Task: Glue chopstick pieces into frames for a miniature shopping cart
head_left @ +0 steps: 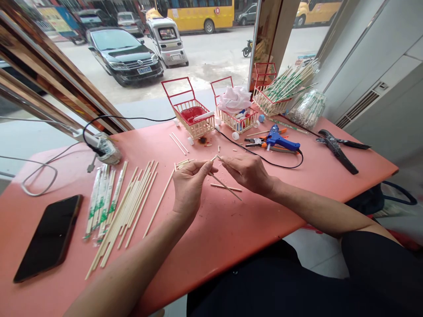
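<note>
My left hand [191, 181] is closed, thumb and fingertips pinching a short wooden stick [214, 158]. Close to its right, my right hand [248, 172] is closed too, its fingertips meeting the far end of that stick. How much of it lies inside the right fingers is hidden. A thin stick [228, 188] slants down below both hands; whether it is held or lying on the table I cannot tell. Another cut stick [222, 186] rests on the table there, among small crumbs. Several short pieces [183, 164] are just behind my left hand.
On the pink table [264, 215] are loose chopsticks [132, 207], wrapped chopsticks [102, 202] and a phone [49, 237]. Farther back stand a blue glue gun [279, 141], pliers [256, 141], small stick-built carts [198, 125], a black-handled tool [339, 152] and a power strip [105, 147] with cables.
</note>
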Action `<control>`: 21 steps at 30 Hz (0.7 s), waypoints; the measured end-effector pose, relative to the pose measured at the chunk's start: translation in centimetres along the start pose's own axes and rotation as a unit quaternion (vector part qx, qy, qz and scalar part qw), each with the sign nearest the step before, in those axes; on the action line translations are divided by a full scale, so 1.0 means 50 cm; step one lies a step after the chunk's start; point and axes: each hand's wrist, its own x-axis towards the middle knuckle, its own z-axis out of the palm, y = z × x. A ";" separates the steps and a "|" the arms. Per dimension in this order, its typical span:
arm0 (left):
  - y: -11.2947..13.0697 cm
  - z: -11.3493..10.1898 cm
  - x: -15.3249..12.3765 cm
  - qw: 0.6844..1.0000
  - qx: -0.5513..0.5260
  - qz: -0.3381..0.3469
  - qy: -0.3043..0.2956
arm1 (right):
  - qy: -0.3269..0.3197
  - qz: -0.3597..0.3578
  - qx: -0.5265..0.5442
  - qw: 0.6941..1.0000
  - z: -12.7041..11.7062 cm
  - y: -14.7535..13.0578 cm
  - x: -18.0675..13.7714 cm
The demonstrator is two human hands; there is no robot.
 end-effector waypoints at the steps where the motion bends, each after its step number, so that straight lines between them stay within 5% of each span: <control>1: 0.000 0.000 0.000 1.000 0.001 0.000 0.000 | 0.001 -0.001 0.000 1.000 0.000 0.000 0.000; 21: 0.001 0.001 0.000 1.000 0.007 -0.002 -0.002 | 0.007 -0.009 0.004 1.000 0.000 -0.001 0.001</control>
